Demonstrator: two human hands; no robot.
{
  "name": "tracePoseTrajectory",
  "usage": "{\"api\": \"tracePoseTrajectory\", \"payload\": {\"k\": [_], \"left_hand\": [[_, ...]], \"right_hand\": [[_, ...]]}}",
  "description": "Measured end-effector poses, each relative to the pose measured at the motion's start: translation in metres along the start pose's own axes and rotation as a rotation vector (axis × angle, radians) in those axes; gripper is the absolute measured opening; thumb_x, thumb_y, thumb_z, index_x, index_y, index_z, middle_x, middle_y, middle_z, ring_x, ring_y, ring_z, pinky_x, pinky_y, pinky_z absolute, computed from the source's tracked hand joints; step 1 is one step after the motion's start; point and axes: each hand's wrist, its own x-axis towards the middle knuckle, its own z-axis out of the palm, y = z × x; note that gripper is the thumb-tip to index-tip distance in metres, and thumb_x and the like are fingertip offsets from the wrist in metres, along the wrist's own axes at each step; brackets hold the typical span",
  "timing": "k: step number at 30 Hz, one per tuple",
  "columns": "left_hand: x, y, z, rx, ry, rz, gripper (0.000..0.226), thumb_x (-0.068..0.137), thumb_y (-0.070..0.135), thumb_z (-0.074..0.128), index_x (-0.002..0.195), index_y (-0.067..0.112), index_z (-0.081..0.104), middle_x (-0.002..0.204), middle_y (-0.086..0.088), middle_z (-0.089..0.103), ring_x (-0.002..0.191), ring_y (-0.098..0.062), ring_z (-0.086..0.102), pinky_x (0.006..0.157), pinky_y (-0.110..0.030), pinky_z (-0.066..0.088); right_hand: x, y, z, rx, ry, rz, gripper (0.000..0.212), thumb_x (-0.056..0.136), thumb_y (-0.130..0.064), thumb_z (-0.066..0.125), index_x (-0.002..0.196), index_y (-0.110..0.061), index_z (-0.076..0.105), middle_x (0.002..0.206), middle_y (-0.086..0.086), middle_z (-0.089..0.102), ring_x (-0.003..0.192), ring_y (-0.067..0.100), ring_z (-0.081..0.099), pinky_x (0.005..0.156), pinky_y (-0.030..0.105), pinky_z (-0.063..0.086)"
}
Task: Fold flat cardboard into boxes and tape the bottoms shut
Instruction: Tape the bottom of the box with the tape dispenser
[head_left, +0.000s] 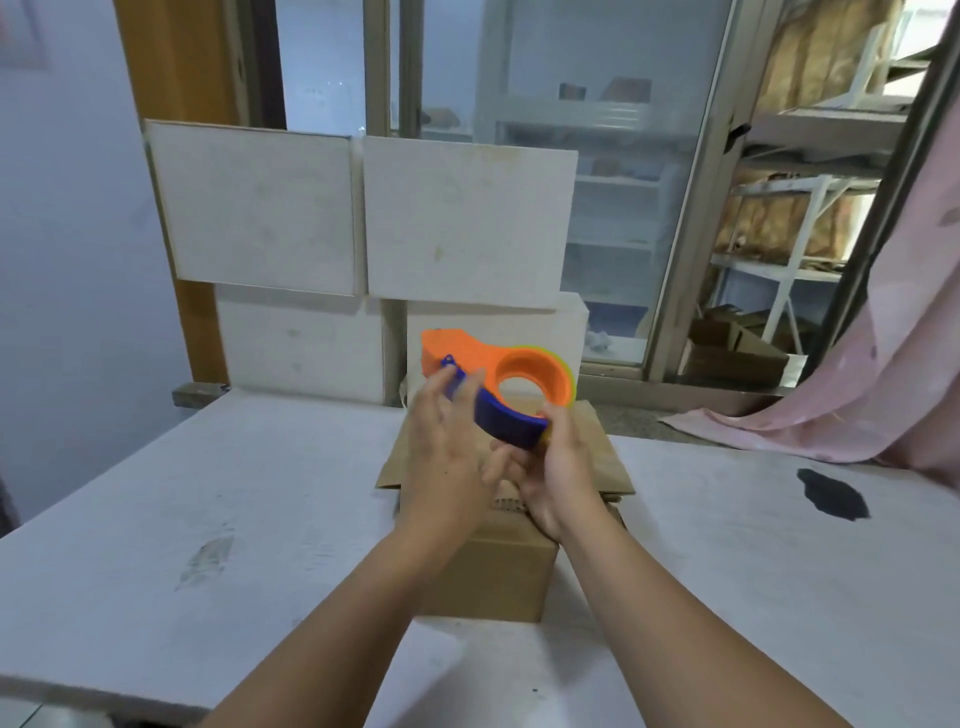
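Currently: tape dispenser (519, 376) held over the cardboard box (493, 569), near edge of the counter (208, 493). Our left hand (447, 447) pinches its blue front; our right hand (561, 470) grips its handle. Step: taping. Next, likely: we free the tape end, press onto flaps.

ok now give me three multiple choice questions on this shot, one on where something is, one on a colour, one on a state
1. Where is the tape dispenser?
A) lying on the table
B) in the air above the cardboard box
C) on a shelf

2. What colours is it?
A) green and black
B) all white
C) orange and blue

3. What is the right hand doing?
A) gripping the dispenser
B) resting flat on the table
C) pulling a box flap

Answers: 1 B, it is held up over the box; 2 C, orange body with a blue handle; 3 A, its fingers curl round the blue handle.
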Motion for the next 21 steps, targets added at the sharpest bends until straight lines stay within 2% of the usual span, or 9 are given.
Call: {"api": "tracePoseTrajectory", "payload": {"k": [1,3,5,8,10,14,18,21], "left_hand": [[-0.001,-0.001,-0.003,-0.058,0.038,-0.115,0.084,0.072,0.002,0.074,0.143,0.019,0.033,0.145,-0.01,0.024,0.134,-0.018,0.028,0.109,-0.032,0.033],[0.003,-0.002,-0.009,-0.208,0.086,-0.453,0.088,0.077,0.004,0.068,0.148,0.025,0.019,0.149,-0.004,0.014,0.135,-0.02,0.026,0.107,-0.033,0.033],[0.012,-0.004,-0.017,-0.372,0.094,-0.784,0.09,0.081,0.014,0.067,0.149,0.029,0.01,0.152,0.002,0.009,0.134,-0.025,0.03,0.099,-0.036,0.038],[0.017,-0.012,-0.023,-0.573,0.081,-1.029,0.089,0.085,0.025,0.067,0.15,0.029,0.005,0.155,0.002,0.013,0.13,-0.024,0.037,0.087,-0.034,0.034],[0.014,-0.017,-0.025,-0.68,0.132,-1.059,0.08,0.088,0.023,0.063,0.148,0.03,0.01,0.153,0.003,0.022,0.126,-0.023,0.043,0.086,-0.035,0.034],[0.013,-0.015,-0.025,-0.791,0.146,-0.954,0.065,0.088,0.019,0.063,0.14,0.03,0.025,0.137,0.004,0.046,0.112,-0.013,0.049,0.081,-0.027,0.035],[0.014,-0.005,-0.023,-0.68,0.163,-0.866,0.04,0.088,0.028,0.065,0.118,0.031,0.038,0.111,0.005,0.059,0.089,-0.002,0.055,0.063,-0.02,0.036],[0.013,-0.006,-0.022,-0.611,0.277,-0.881,0.01,0.095,0.028,0.052,0.104,0.028,0.049,0.104,0.0,0.062,0.08,-0.007,0.059,0.059,-0.022,0.039]], "right_hand": [[0.0,-0.001,-0.001,0.029,0.001,0.011,0.023,0.097,-0.03,0.043,0.103,-0.008,0.049,0.068,0.011,0.066,0.056,0.023,0.062,0.052,0.027,0.05],[-0.001,-0.001,-0.002,0.072,0.004,0.035,0.021,0.096,-0.032,0.043,0.097,-0.012,0.049,0.065,0.008,0.064,0.053,0.02,0.057,0.054,0.026,0.047],[-0.002,-0.001,-0.002,0.076,0.003,0.041,0.022,0.096,-0.034,0.043,0.096,-0.013,0.049,0.067,0.009,0.063,0.051,0.018,0.053,0.053,0.025,0.045],[-0.002,-0.001,-0.001,0.065,0.008,0.036,0.025,0.096,-0.036,0.043,0.091,-0.012,0.048,0.067,0.009,0.061,0.051,0.018,0.049,0.052,0.024,0.044],[-0.002,-0.001,-0.001,0.064,0.018,0.042,0.027,0.096,-0.036,0.044,0.088,-0.011,0.047,0.072,0.011,0.057,0.053,0.018,0.049,0.053,0.024,0.044],[-0.001,0.0,-0.001,0.072,0.034,0.054,0.031,0.095,-0.038,0.045,0.091,-0.007,0.047,0.074,0.012,0.055,0.054,0.017,0.05,0.055,0.024,0.044],[-0.002,0.0,0.0,0.063,0.043,0.041,0.031,0.095,-0.037,0.045,0.087,-0.008,0.047,0.067,0.01,0.051,0.053,0.017,0.047,0.054,0.024,0.041],[-0.001,0.0,0.001,0.046,0.047,0.029,0.03,0.096,-0.038,0.046,0.083,-0.01,0.046,0.061,0.007,0.048,0.051,0.017,0.044,0.053,0.025,0.038]]}}
